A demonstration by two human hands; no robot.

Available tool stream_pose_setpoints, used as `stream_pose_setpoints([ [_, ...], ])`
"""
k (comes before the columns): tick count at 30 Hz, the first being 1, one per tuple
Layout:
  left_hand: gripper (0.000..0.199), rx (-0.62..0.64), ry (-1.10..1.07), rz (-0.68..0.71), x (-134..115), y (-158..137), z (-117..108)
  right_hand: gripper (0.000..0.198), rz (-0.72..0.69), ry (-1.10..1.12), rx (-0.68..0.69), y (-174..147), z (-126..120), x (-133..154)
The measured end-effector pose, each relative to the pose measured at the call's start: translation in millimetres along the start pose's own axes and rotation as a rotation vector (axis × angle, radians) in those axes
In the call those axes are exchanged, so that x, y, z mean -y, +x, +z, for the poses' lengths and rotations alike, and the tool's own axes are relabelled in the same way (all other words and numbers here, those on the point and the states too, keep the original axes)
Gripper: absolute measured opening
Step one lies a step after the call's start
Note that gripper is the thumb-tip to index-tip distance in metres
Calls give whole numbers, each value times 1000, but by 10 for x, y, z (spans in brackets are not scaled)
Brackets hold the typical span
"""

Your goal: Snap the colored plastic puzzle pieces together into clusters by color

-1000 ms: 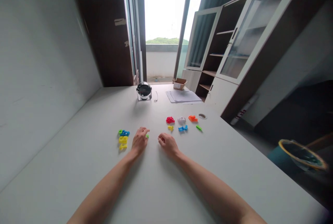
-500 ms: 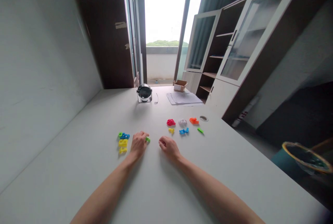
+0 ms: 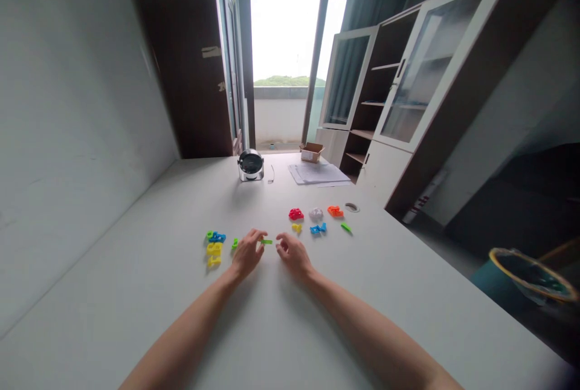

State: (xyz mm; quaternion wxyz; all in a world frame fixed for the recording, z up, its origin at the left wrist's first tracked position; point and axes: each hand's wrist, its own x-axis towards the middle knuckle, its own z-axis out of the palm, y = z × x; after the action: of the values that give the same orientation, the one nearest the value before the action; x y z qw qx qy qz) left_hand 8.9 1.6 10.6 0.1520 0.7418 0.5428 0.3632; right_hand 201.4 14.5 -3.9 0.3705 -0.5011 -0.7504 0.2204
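Note:
My left hand [image 3: 248, 254] pinches a small, thin green plastic piece [image 3: 266, 242] between thumb and fingers; its free end points toward my right hand. Just across a narrow gap, my right hand [image 3: 293, 254] rests on the table with thumb and fingers curved apart, holding nothing that I can see. Beside the left hand lies another green plastic piece [image 3: 234, 243], partly covered by the hand. Farther left sit blue pieces [image 3: 217, 237] with a green one, and yellow pieces [image 3: 214, 249] below them.
Beyond my right hand lie red [image 3: 296, 214], white [image 3: 316, 214], orange [image 3: 335, 211], blue [image 3: 318, 228], yellow [image 3: 296, 228] and green [image 3: 346, 228] plastic pieces. Farther back are a round black-and-silver device [image 3: 251, 164], papers [image 3: 321, 174] and a cardboard box [image 3: 312, 152].
My left hand has turned slightly, and the green piece now sticks out toward the right hand. Another green piece shows at its left. The right hand's fingers have spread a little. The view has tilted slightly.

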Motion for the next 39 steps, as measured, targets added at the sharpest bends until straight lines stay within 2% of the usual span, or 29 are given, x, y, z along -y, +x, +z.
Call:
stream_pose_setpoints([
  [3, 31, -49, -314, -124, -22, -7, 115, 29, -30, 36, -19, -6, -1, -11],
  [5, 33, -59, -473, -157, -48, -14, 206, 32, -63, 53, -39, -10, 4, -10],
  [9, 38, -46, -646, -197, -94, -25, 322, 30, -155, 67, -67, -19, 3, 19],
  [15, 44, -43, -855, -360, -48, 6, 278, 18, -192, 69, -52, -42, -44, 69],
  [22, 44, -5, -845, -369, -62, 16, 262, 18, -124, 20, -92, -44, -38, 37],
  [29, 46, 111, -808, -208, -105, -8, 285, 17, -82, 79, -61, -28, -41, 49],
  [32, 42, 101, -804, -179, -77, -8, 325, 19, -104, 109, -26, -35, -50, 67],
  [39, 41, 52, -788, -197, -3, 0, 356, 21, -86, 85, -37, -34, -26, 46],
])
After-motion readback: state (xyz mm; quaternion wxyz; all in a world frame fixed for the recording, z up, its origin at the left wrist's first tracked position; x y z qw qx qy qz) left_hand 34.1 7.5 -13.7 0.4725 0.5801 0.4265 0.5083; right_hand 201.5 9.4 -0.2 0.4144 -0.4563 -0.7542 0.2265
